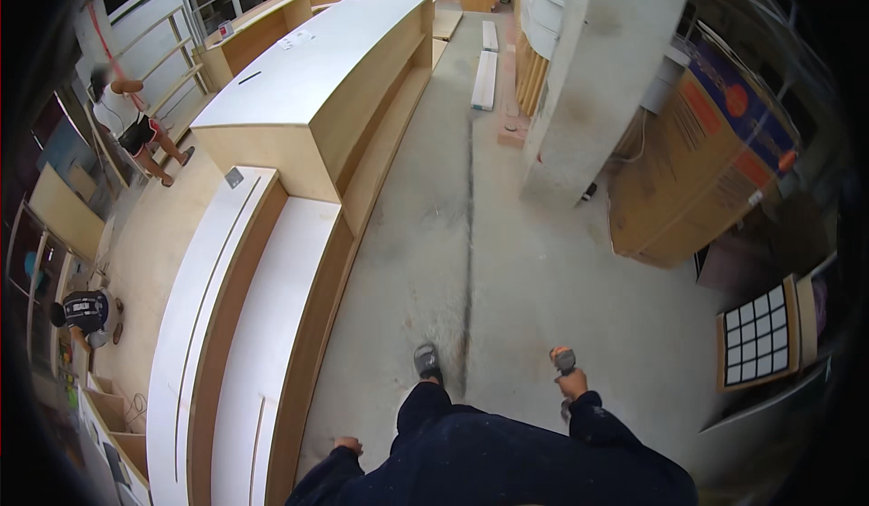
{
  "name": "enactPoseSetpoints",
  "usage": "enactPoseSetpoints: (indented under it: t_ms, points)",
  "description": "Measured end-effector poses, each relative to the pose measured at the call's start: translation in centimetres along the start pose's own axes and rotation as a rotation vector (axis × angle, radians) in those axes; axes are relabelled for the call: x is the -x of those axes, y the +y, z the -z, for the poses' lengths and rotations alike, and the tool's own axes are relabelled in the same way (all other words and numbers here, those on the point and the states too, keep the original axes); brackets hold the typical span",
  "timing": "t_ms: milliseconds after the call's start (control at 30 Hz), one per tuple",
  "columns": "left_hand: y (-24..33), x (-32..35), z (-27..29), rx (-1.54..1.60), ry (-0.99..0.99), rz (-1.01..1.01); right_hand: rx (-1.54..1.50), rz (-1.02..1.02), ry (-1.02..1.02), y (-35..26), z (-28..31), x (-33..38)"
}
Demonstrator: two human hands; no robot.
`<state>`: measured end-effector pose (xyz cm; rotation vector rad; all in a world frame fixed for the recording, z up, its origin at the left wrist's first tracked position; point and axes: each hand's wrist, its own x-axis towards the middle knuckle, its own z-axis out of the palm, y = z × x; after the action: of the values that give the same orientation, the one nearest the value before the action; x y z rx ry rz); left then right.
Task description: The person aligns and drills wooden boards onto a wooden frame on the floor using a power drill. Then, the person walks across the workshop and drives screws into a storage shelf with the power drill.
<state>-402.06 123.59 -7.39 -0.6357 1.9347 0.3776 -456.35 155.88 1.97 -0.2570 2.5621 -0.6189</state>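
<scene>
My right hand (572, 384) is closed around the grip of an orange and dark grey cordless drill (563, 358), held out over the concrete floor to my right. At my left side hangs my left hand (348, 444), its fingers loosely curled and nothing visible in them. It is nearest to the long curved wooden counter (303, 343), whose stepped white top runs along my left. The hand appears apart from the counter's edge. Below me one foot in a dark shoe (426, 361) is on the floor.
Ahead, a taller white-topped cabinet (317, 62) joins the counter. A concrete pillar (602, 71) and large cardboard box (701, 153) stand right, near a gridded panel (759, 338). Long white packages (484, 81) lie ahead. Left, one person (136, 121) stands, another (86, 314) crouches.
</scene>
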Motion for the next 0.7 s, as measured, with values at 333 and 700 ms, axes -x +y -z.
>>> enactPoseSetpoints:
  t_ms: [333, 700]
  points:
    - [-1.1, -14.7, 60.1, 1.346, 0.623, -0.313, 0.315, 0.11, -0.533, -8.7, -6.4, -9.5]
    - [-14.1, -34.6, 74.0, -0.047, 0.305, -0.286, 0.255, 0.165, -0.566, -28.8, -6.0, -40.5]
